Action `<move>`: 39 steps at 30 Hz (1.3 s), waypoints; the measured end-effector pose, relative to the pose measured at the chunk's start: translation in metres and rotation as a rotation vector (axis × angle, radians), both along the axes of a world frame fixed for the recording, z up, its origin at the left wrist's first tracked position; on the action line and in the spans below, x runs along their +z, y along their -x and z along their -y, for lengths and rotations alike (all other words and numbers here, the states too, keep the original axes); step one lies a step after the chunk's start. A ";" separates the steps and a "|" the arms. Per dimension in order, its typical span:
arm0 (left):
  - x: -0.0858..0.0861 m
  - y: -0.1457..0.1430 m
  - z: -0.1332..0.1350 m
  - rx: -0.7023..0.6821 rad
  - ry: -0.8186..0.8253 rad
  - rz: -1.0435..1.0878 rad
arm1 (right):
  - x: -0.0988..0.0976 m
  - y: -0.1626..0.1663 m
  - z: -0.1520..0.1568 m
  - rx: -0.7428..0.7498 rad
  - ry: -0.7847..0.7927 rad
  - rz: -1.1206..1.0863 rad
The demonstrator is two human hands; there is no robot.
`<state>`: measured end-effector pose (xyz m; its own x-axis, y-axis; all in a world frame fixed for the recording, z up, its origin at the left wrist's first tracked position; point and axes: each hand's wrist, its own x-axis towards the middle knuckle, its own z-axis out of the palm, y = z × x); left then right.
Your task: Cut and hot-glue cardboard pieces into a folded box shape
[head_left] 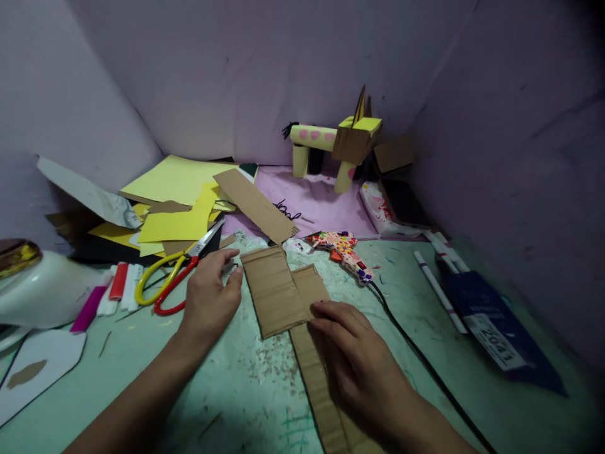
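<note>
A squarish piece of corrugated cardboard [275,291] lies on the green table in front of me. Its right edge is at the fingertips of my right hand [357,350], whose fingers are bent together on it. A smaller cardboard piece [312,284] shows behind that edge. Below, a long cardboard strip [314,378] runs toward me, partly hidden under my right hand. My left hand [212,293] is just left of the square, thumb and fingers apart, with nothing in it. Close beside it are scissors [172,277] with one yellow and one red handle.
A patterned glue gun [343,249] trails a black cable [425,359] across the right side. Yellow paper sheets [174,183] and a cardboard strip [255,205] lie behind. A paper animal model [314,137] stands at the back. Markers [439,293] and a blue packet [501,328] lie right.
</note>
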<state>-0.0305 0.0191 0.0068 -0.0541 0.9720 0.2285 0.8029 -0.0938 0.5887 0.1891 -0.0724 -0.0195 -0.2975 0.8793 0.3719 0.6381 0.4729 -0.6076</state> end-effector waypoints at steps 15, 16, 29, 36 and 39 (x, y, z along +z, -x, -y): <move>-0.003 0.001 -0.022 -0.106 0.083 0.312 | 0.028 -0.001 -0.033 -0.154 0.161 -0.119; 0.001 0.002 -0.022 -0.105 0.087 0.372 | 0.032 0.001 -0.039 -0.164 0.207 -0.169; 0.034 0.004 -0.016 0.011 0.273 0.847 | 0.040 0.012 -0.056 -0.171 0.642 -1.152; 0.031 -0.011 -0.104 0.206 0.671 0.798 | 0.041 -0.011 -0.067 -0.379 0.579 -1.256; 0.019 -0.022 -0.129 0.256 0.651 0.810 | 0.043 -0.003 -0.064 -0.436 0.576 -1.308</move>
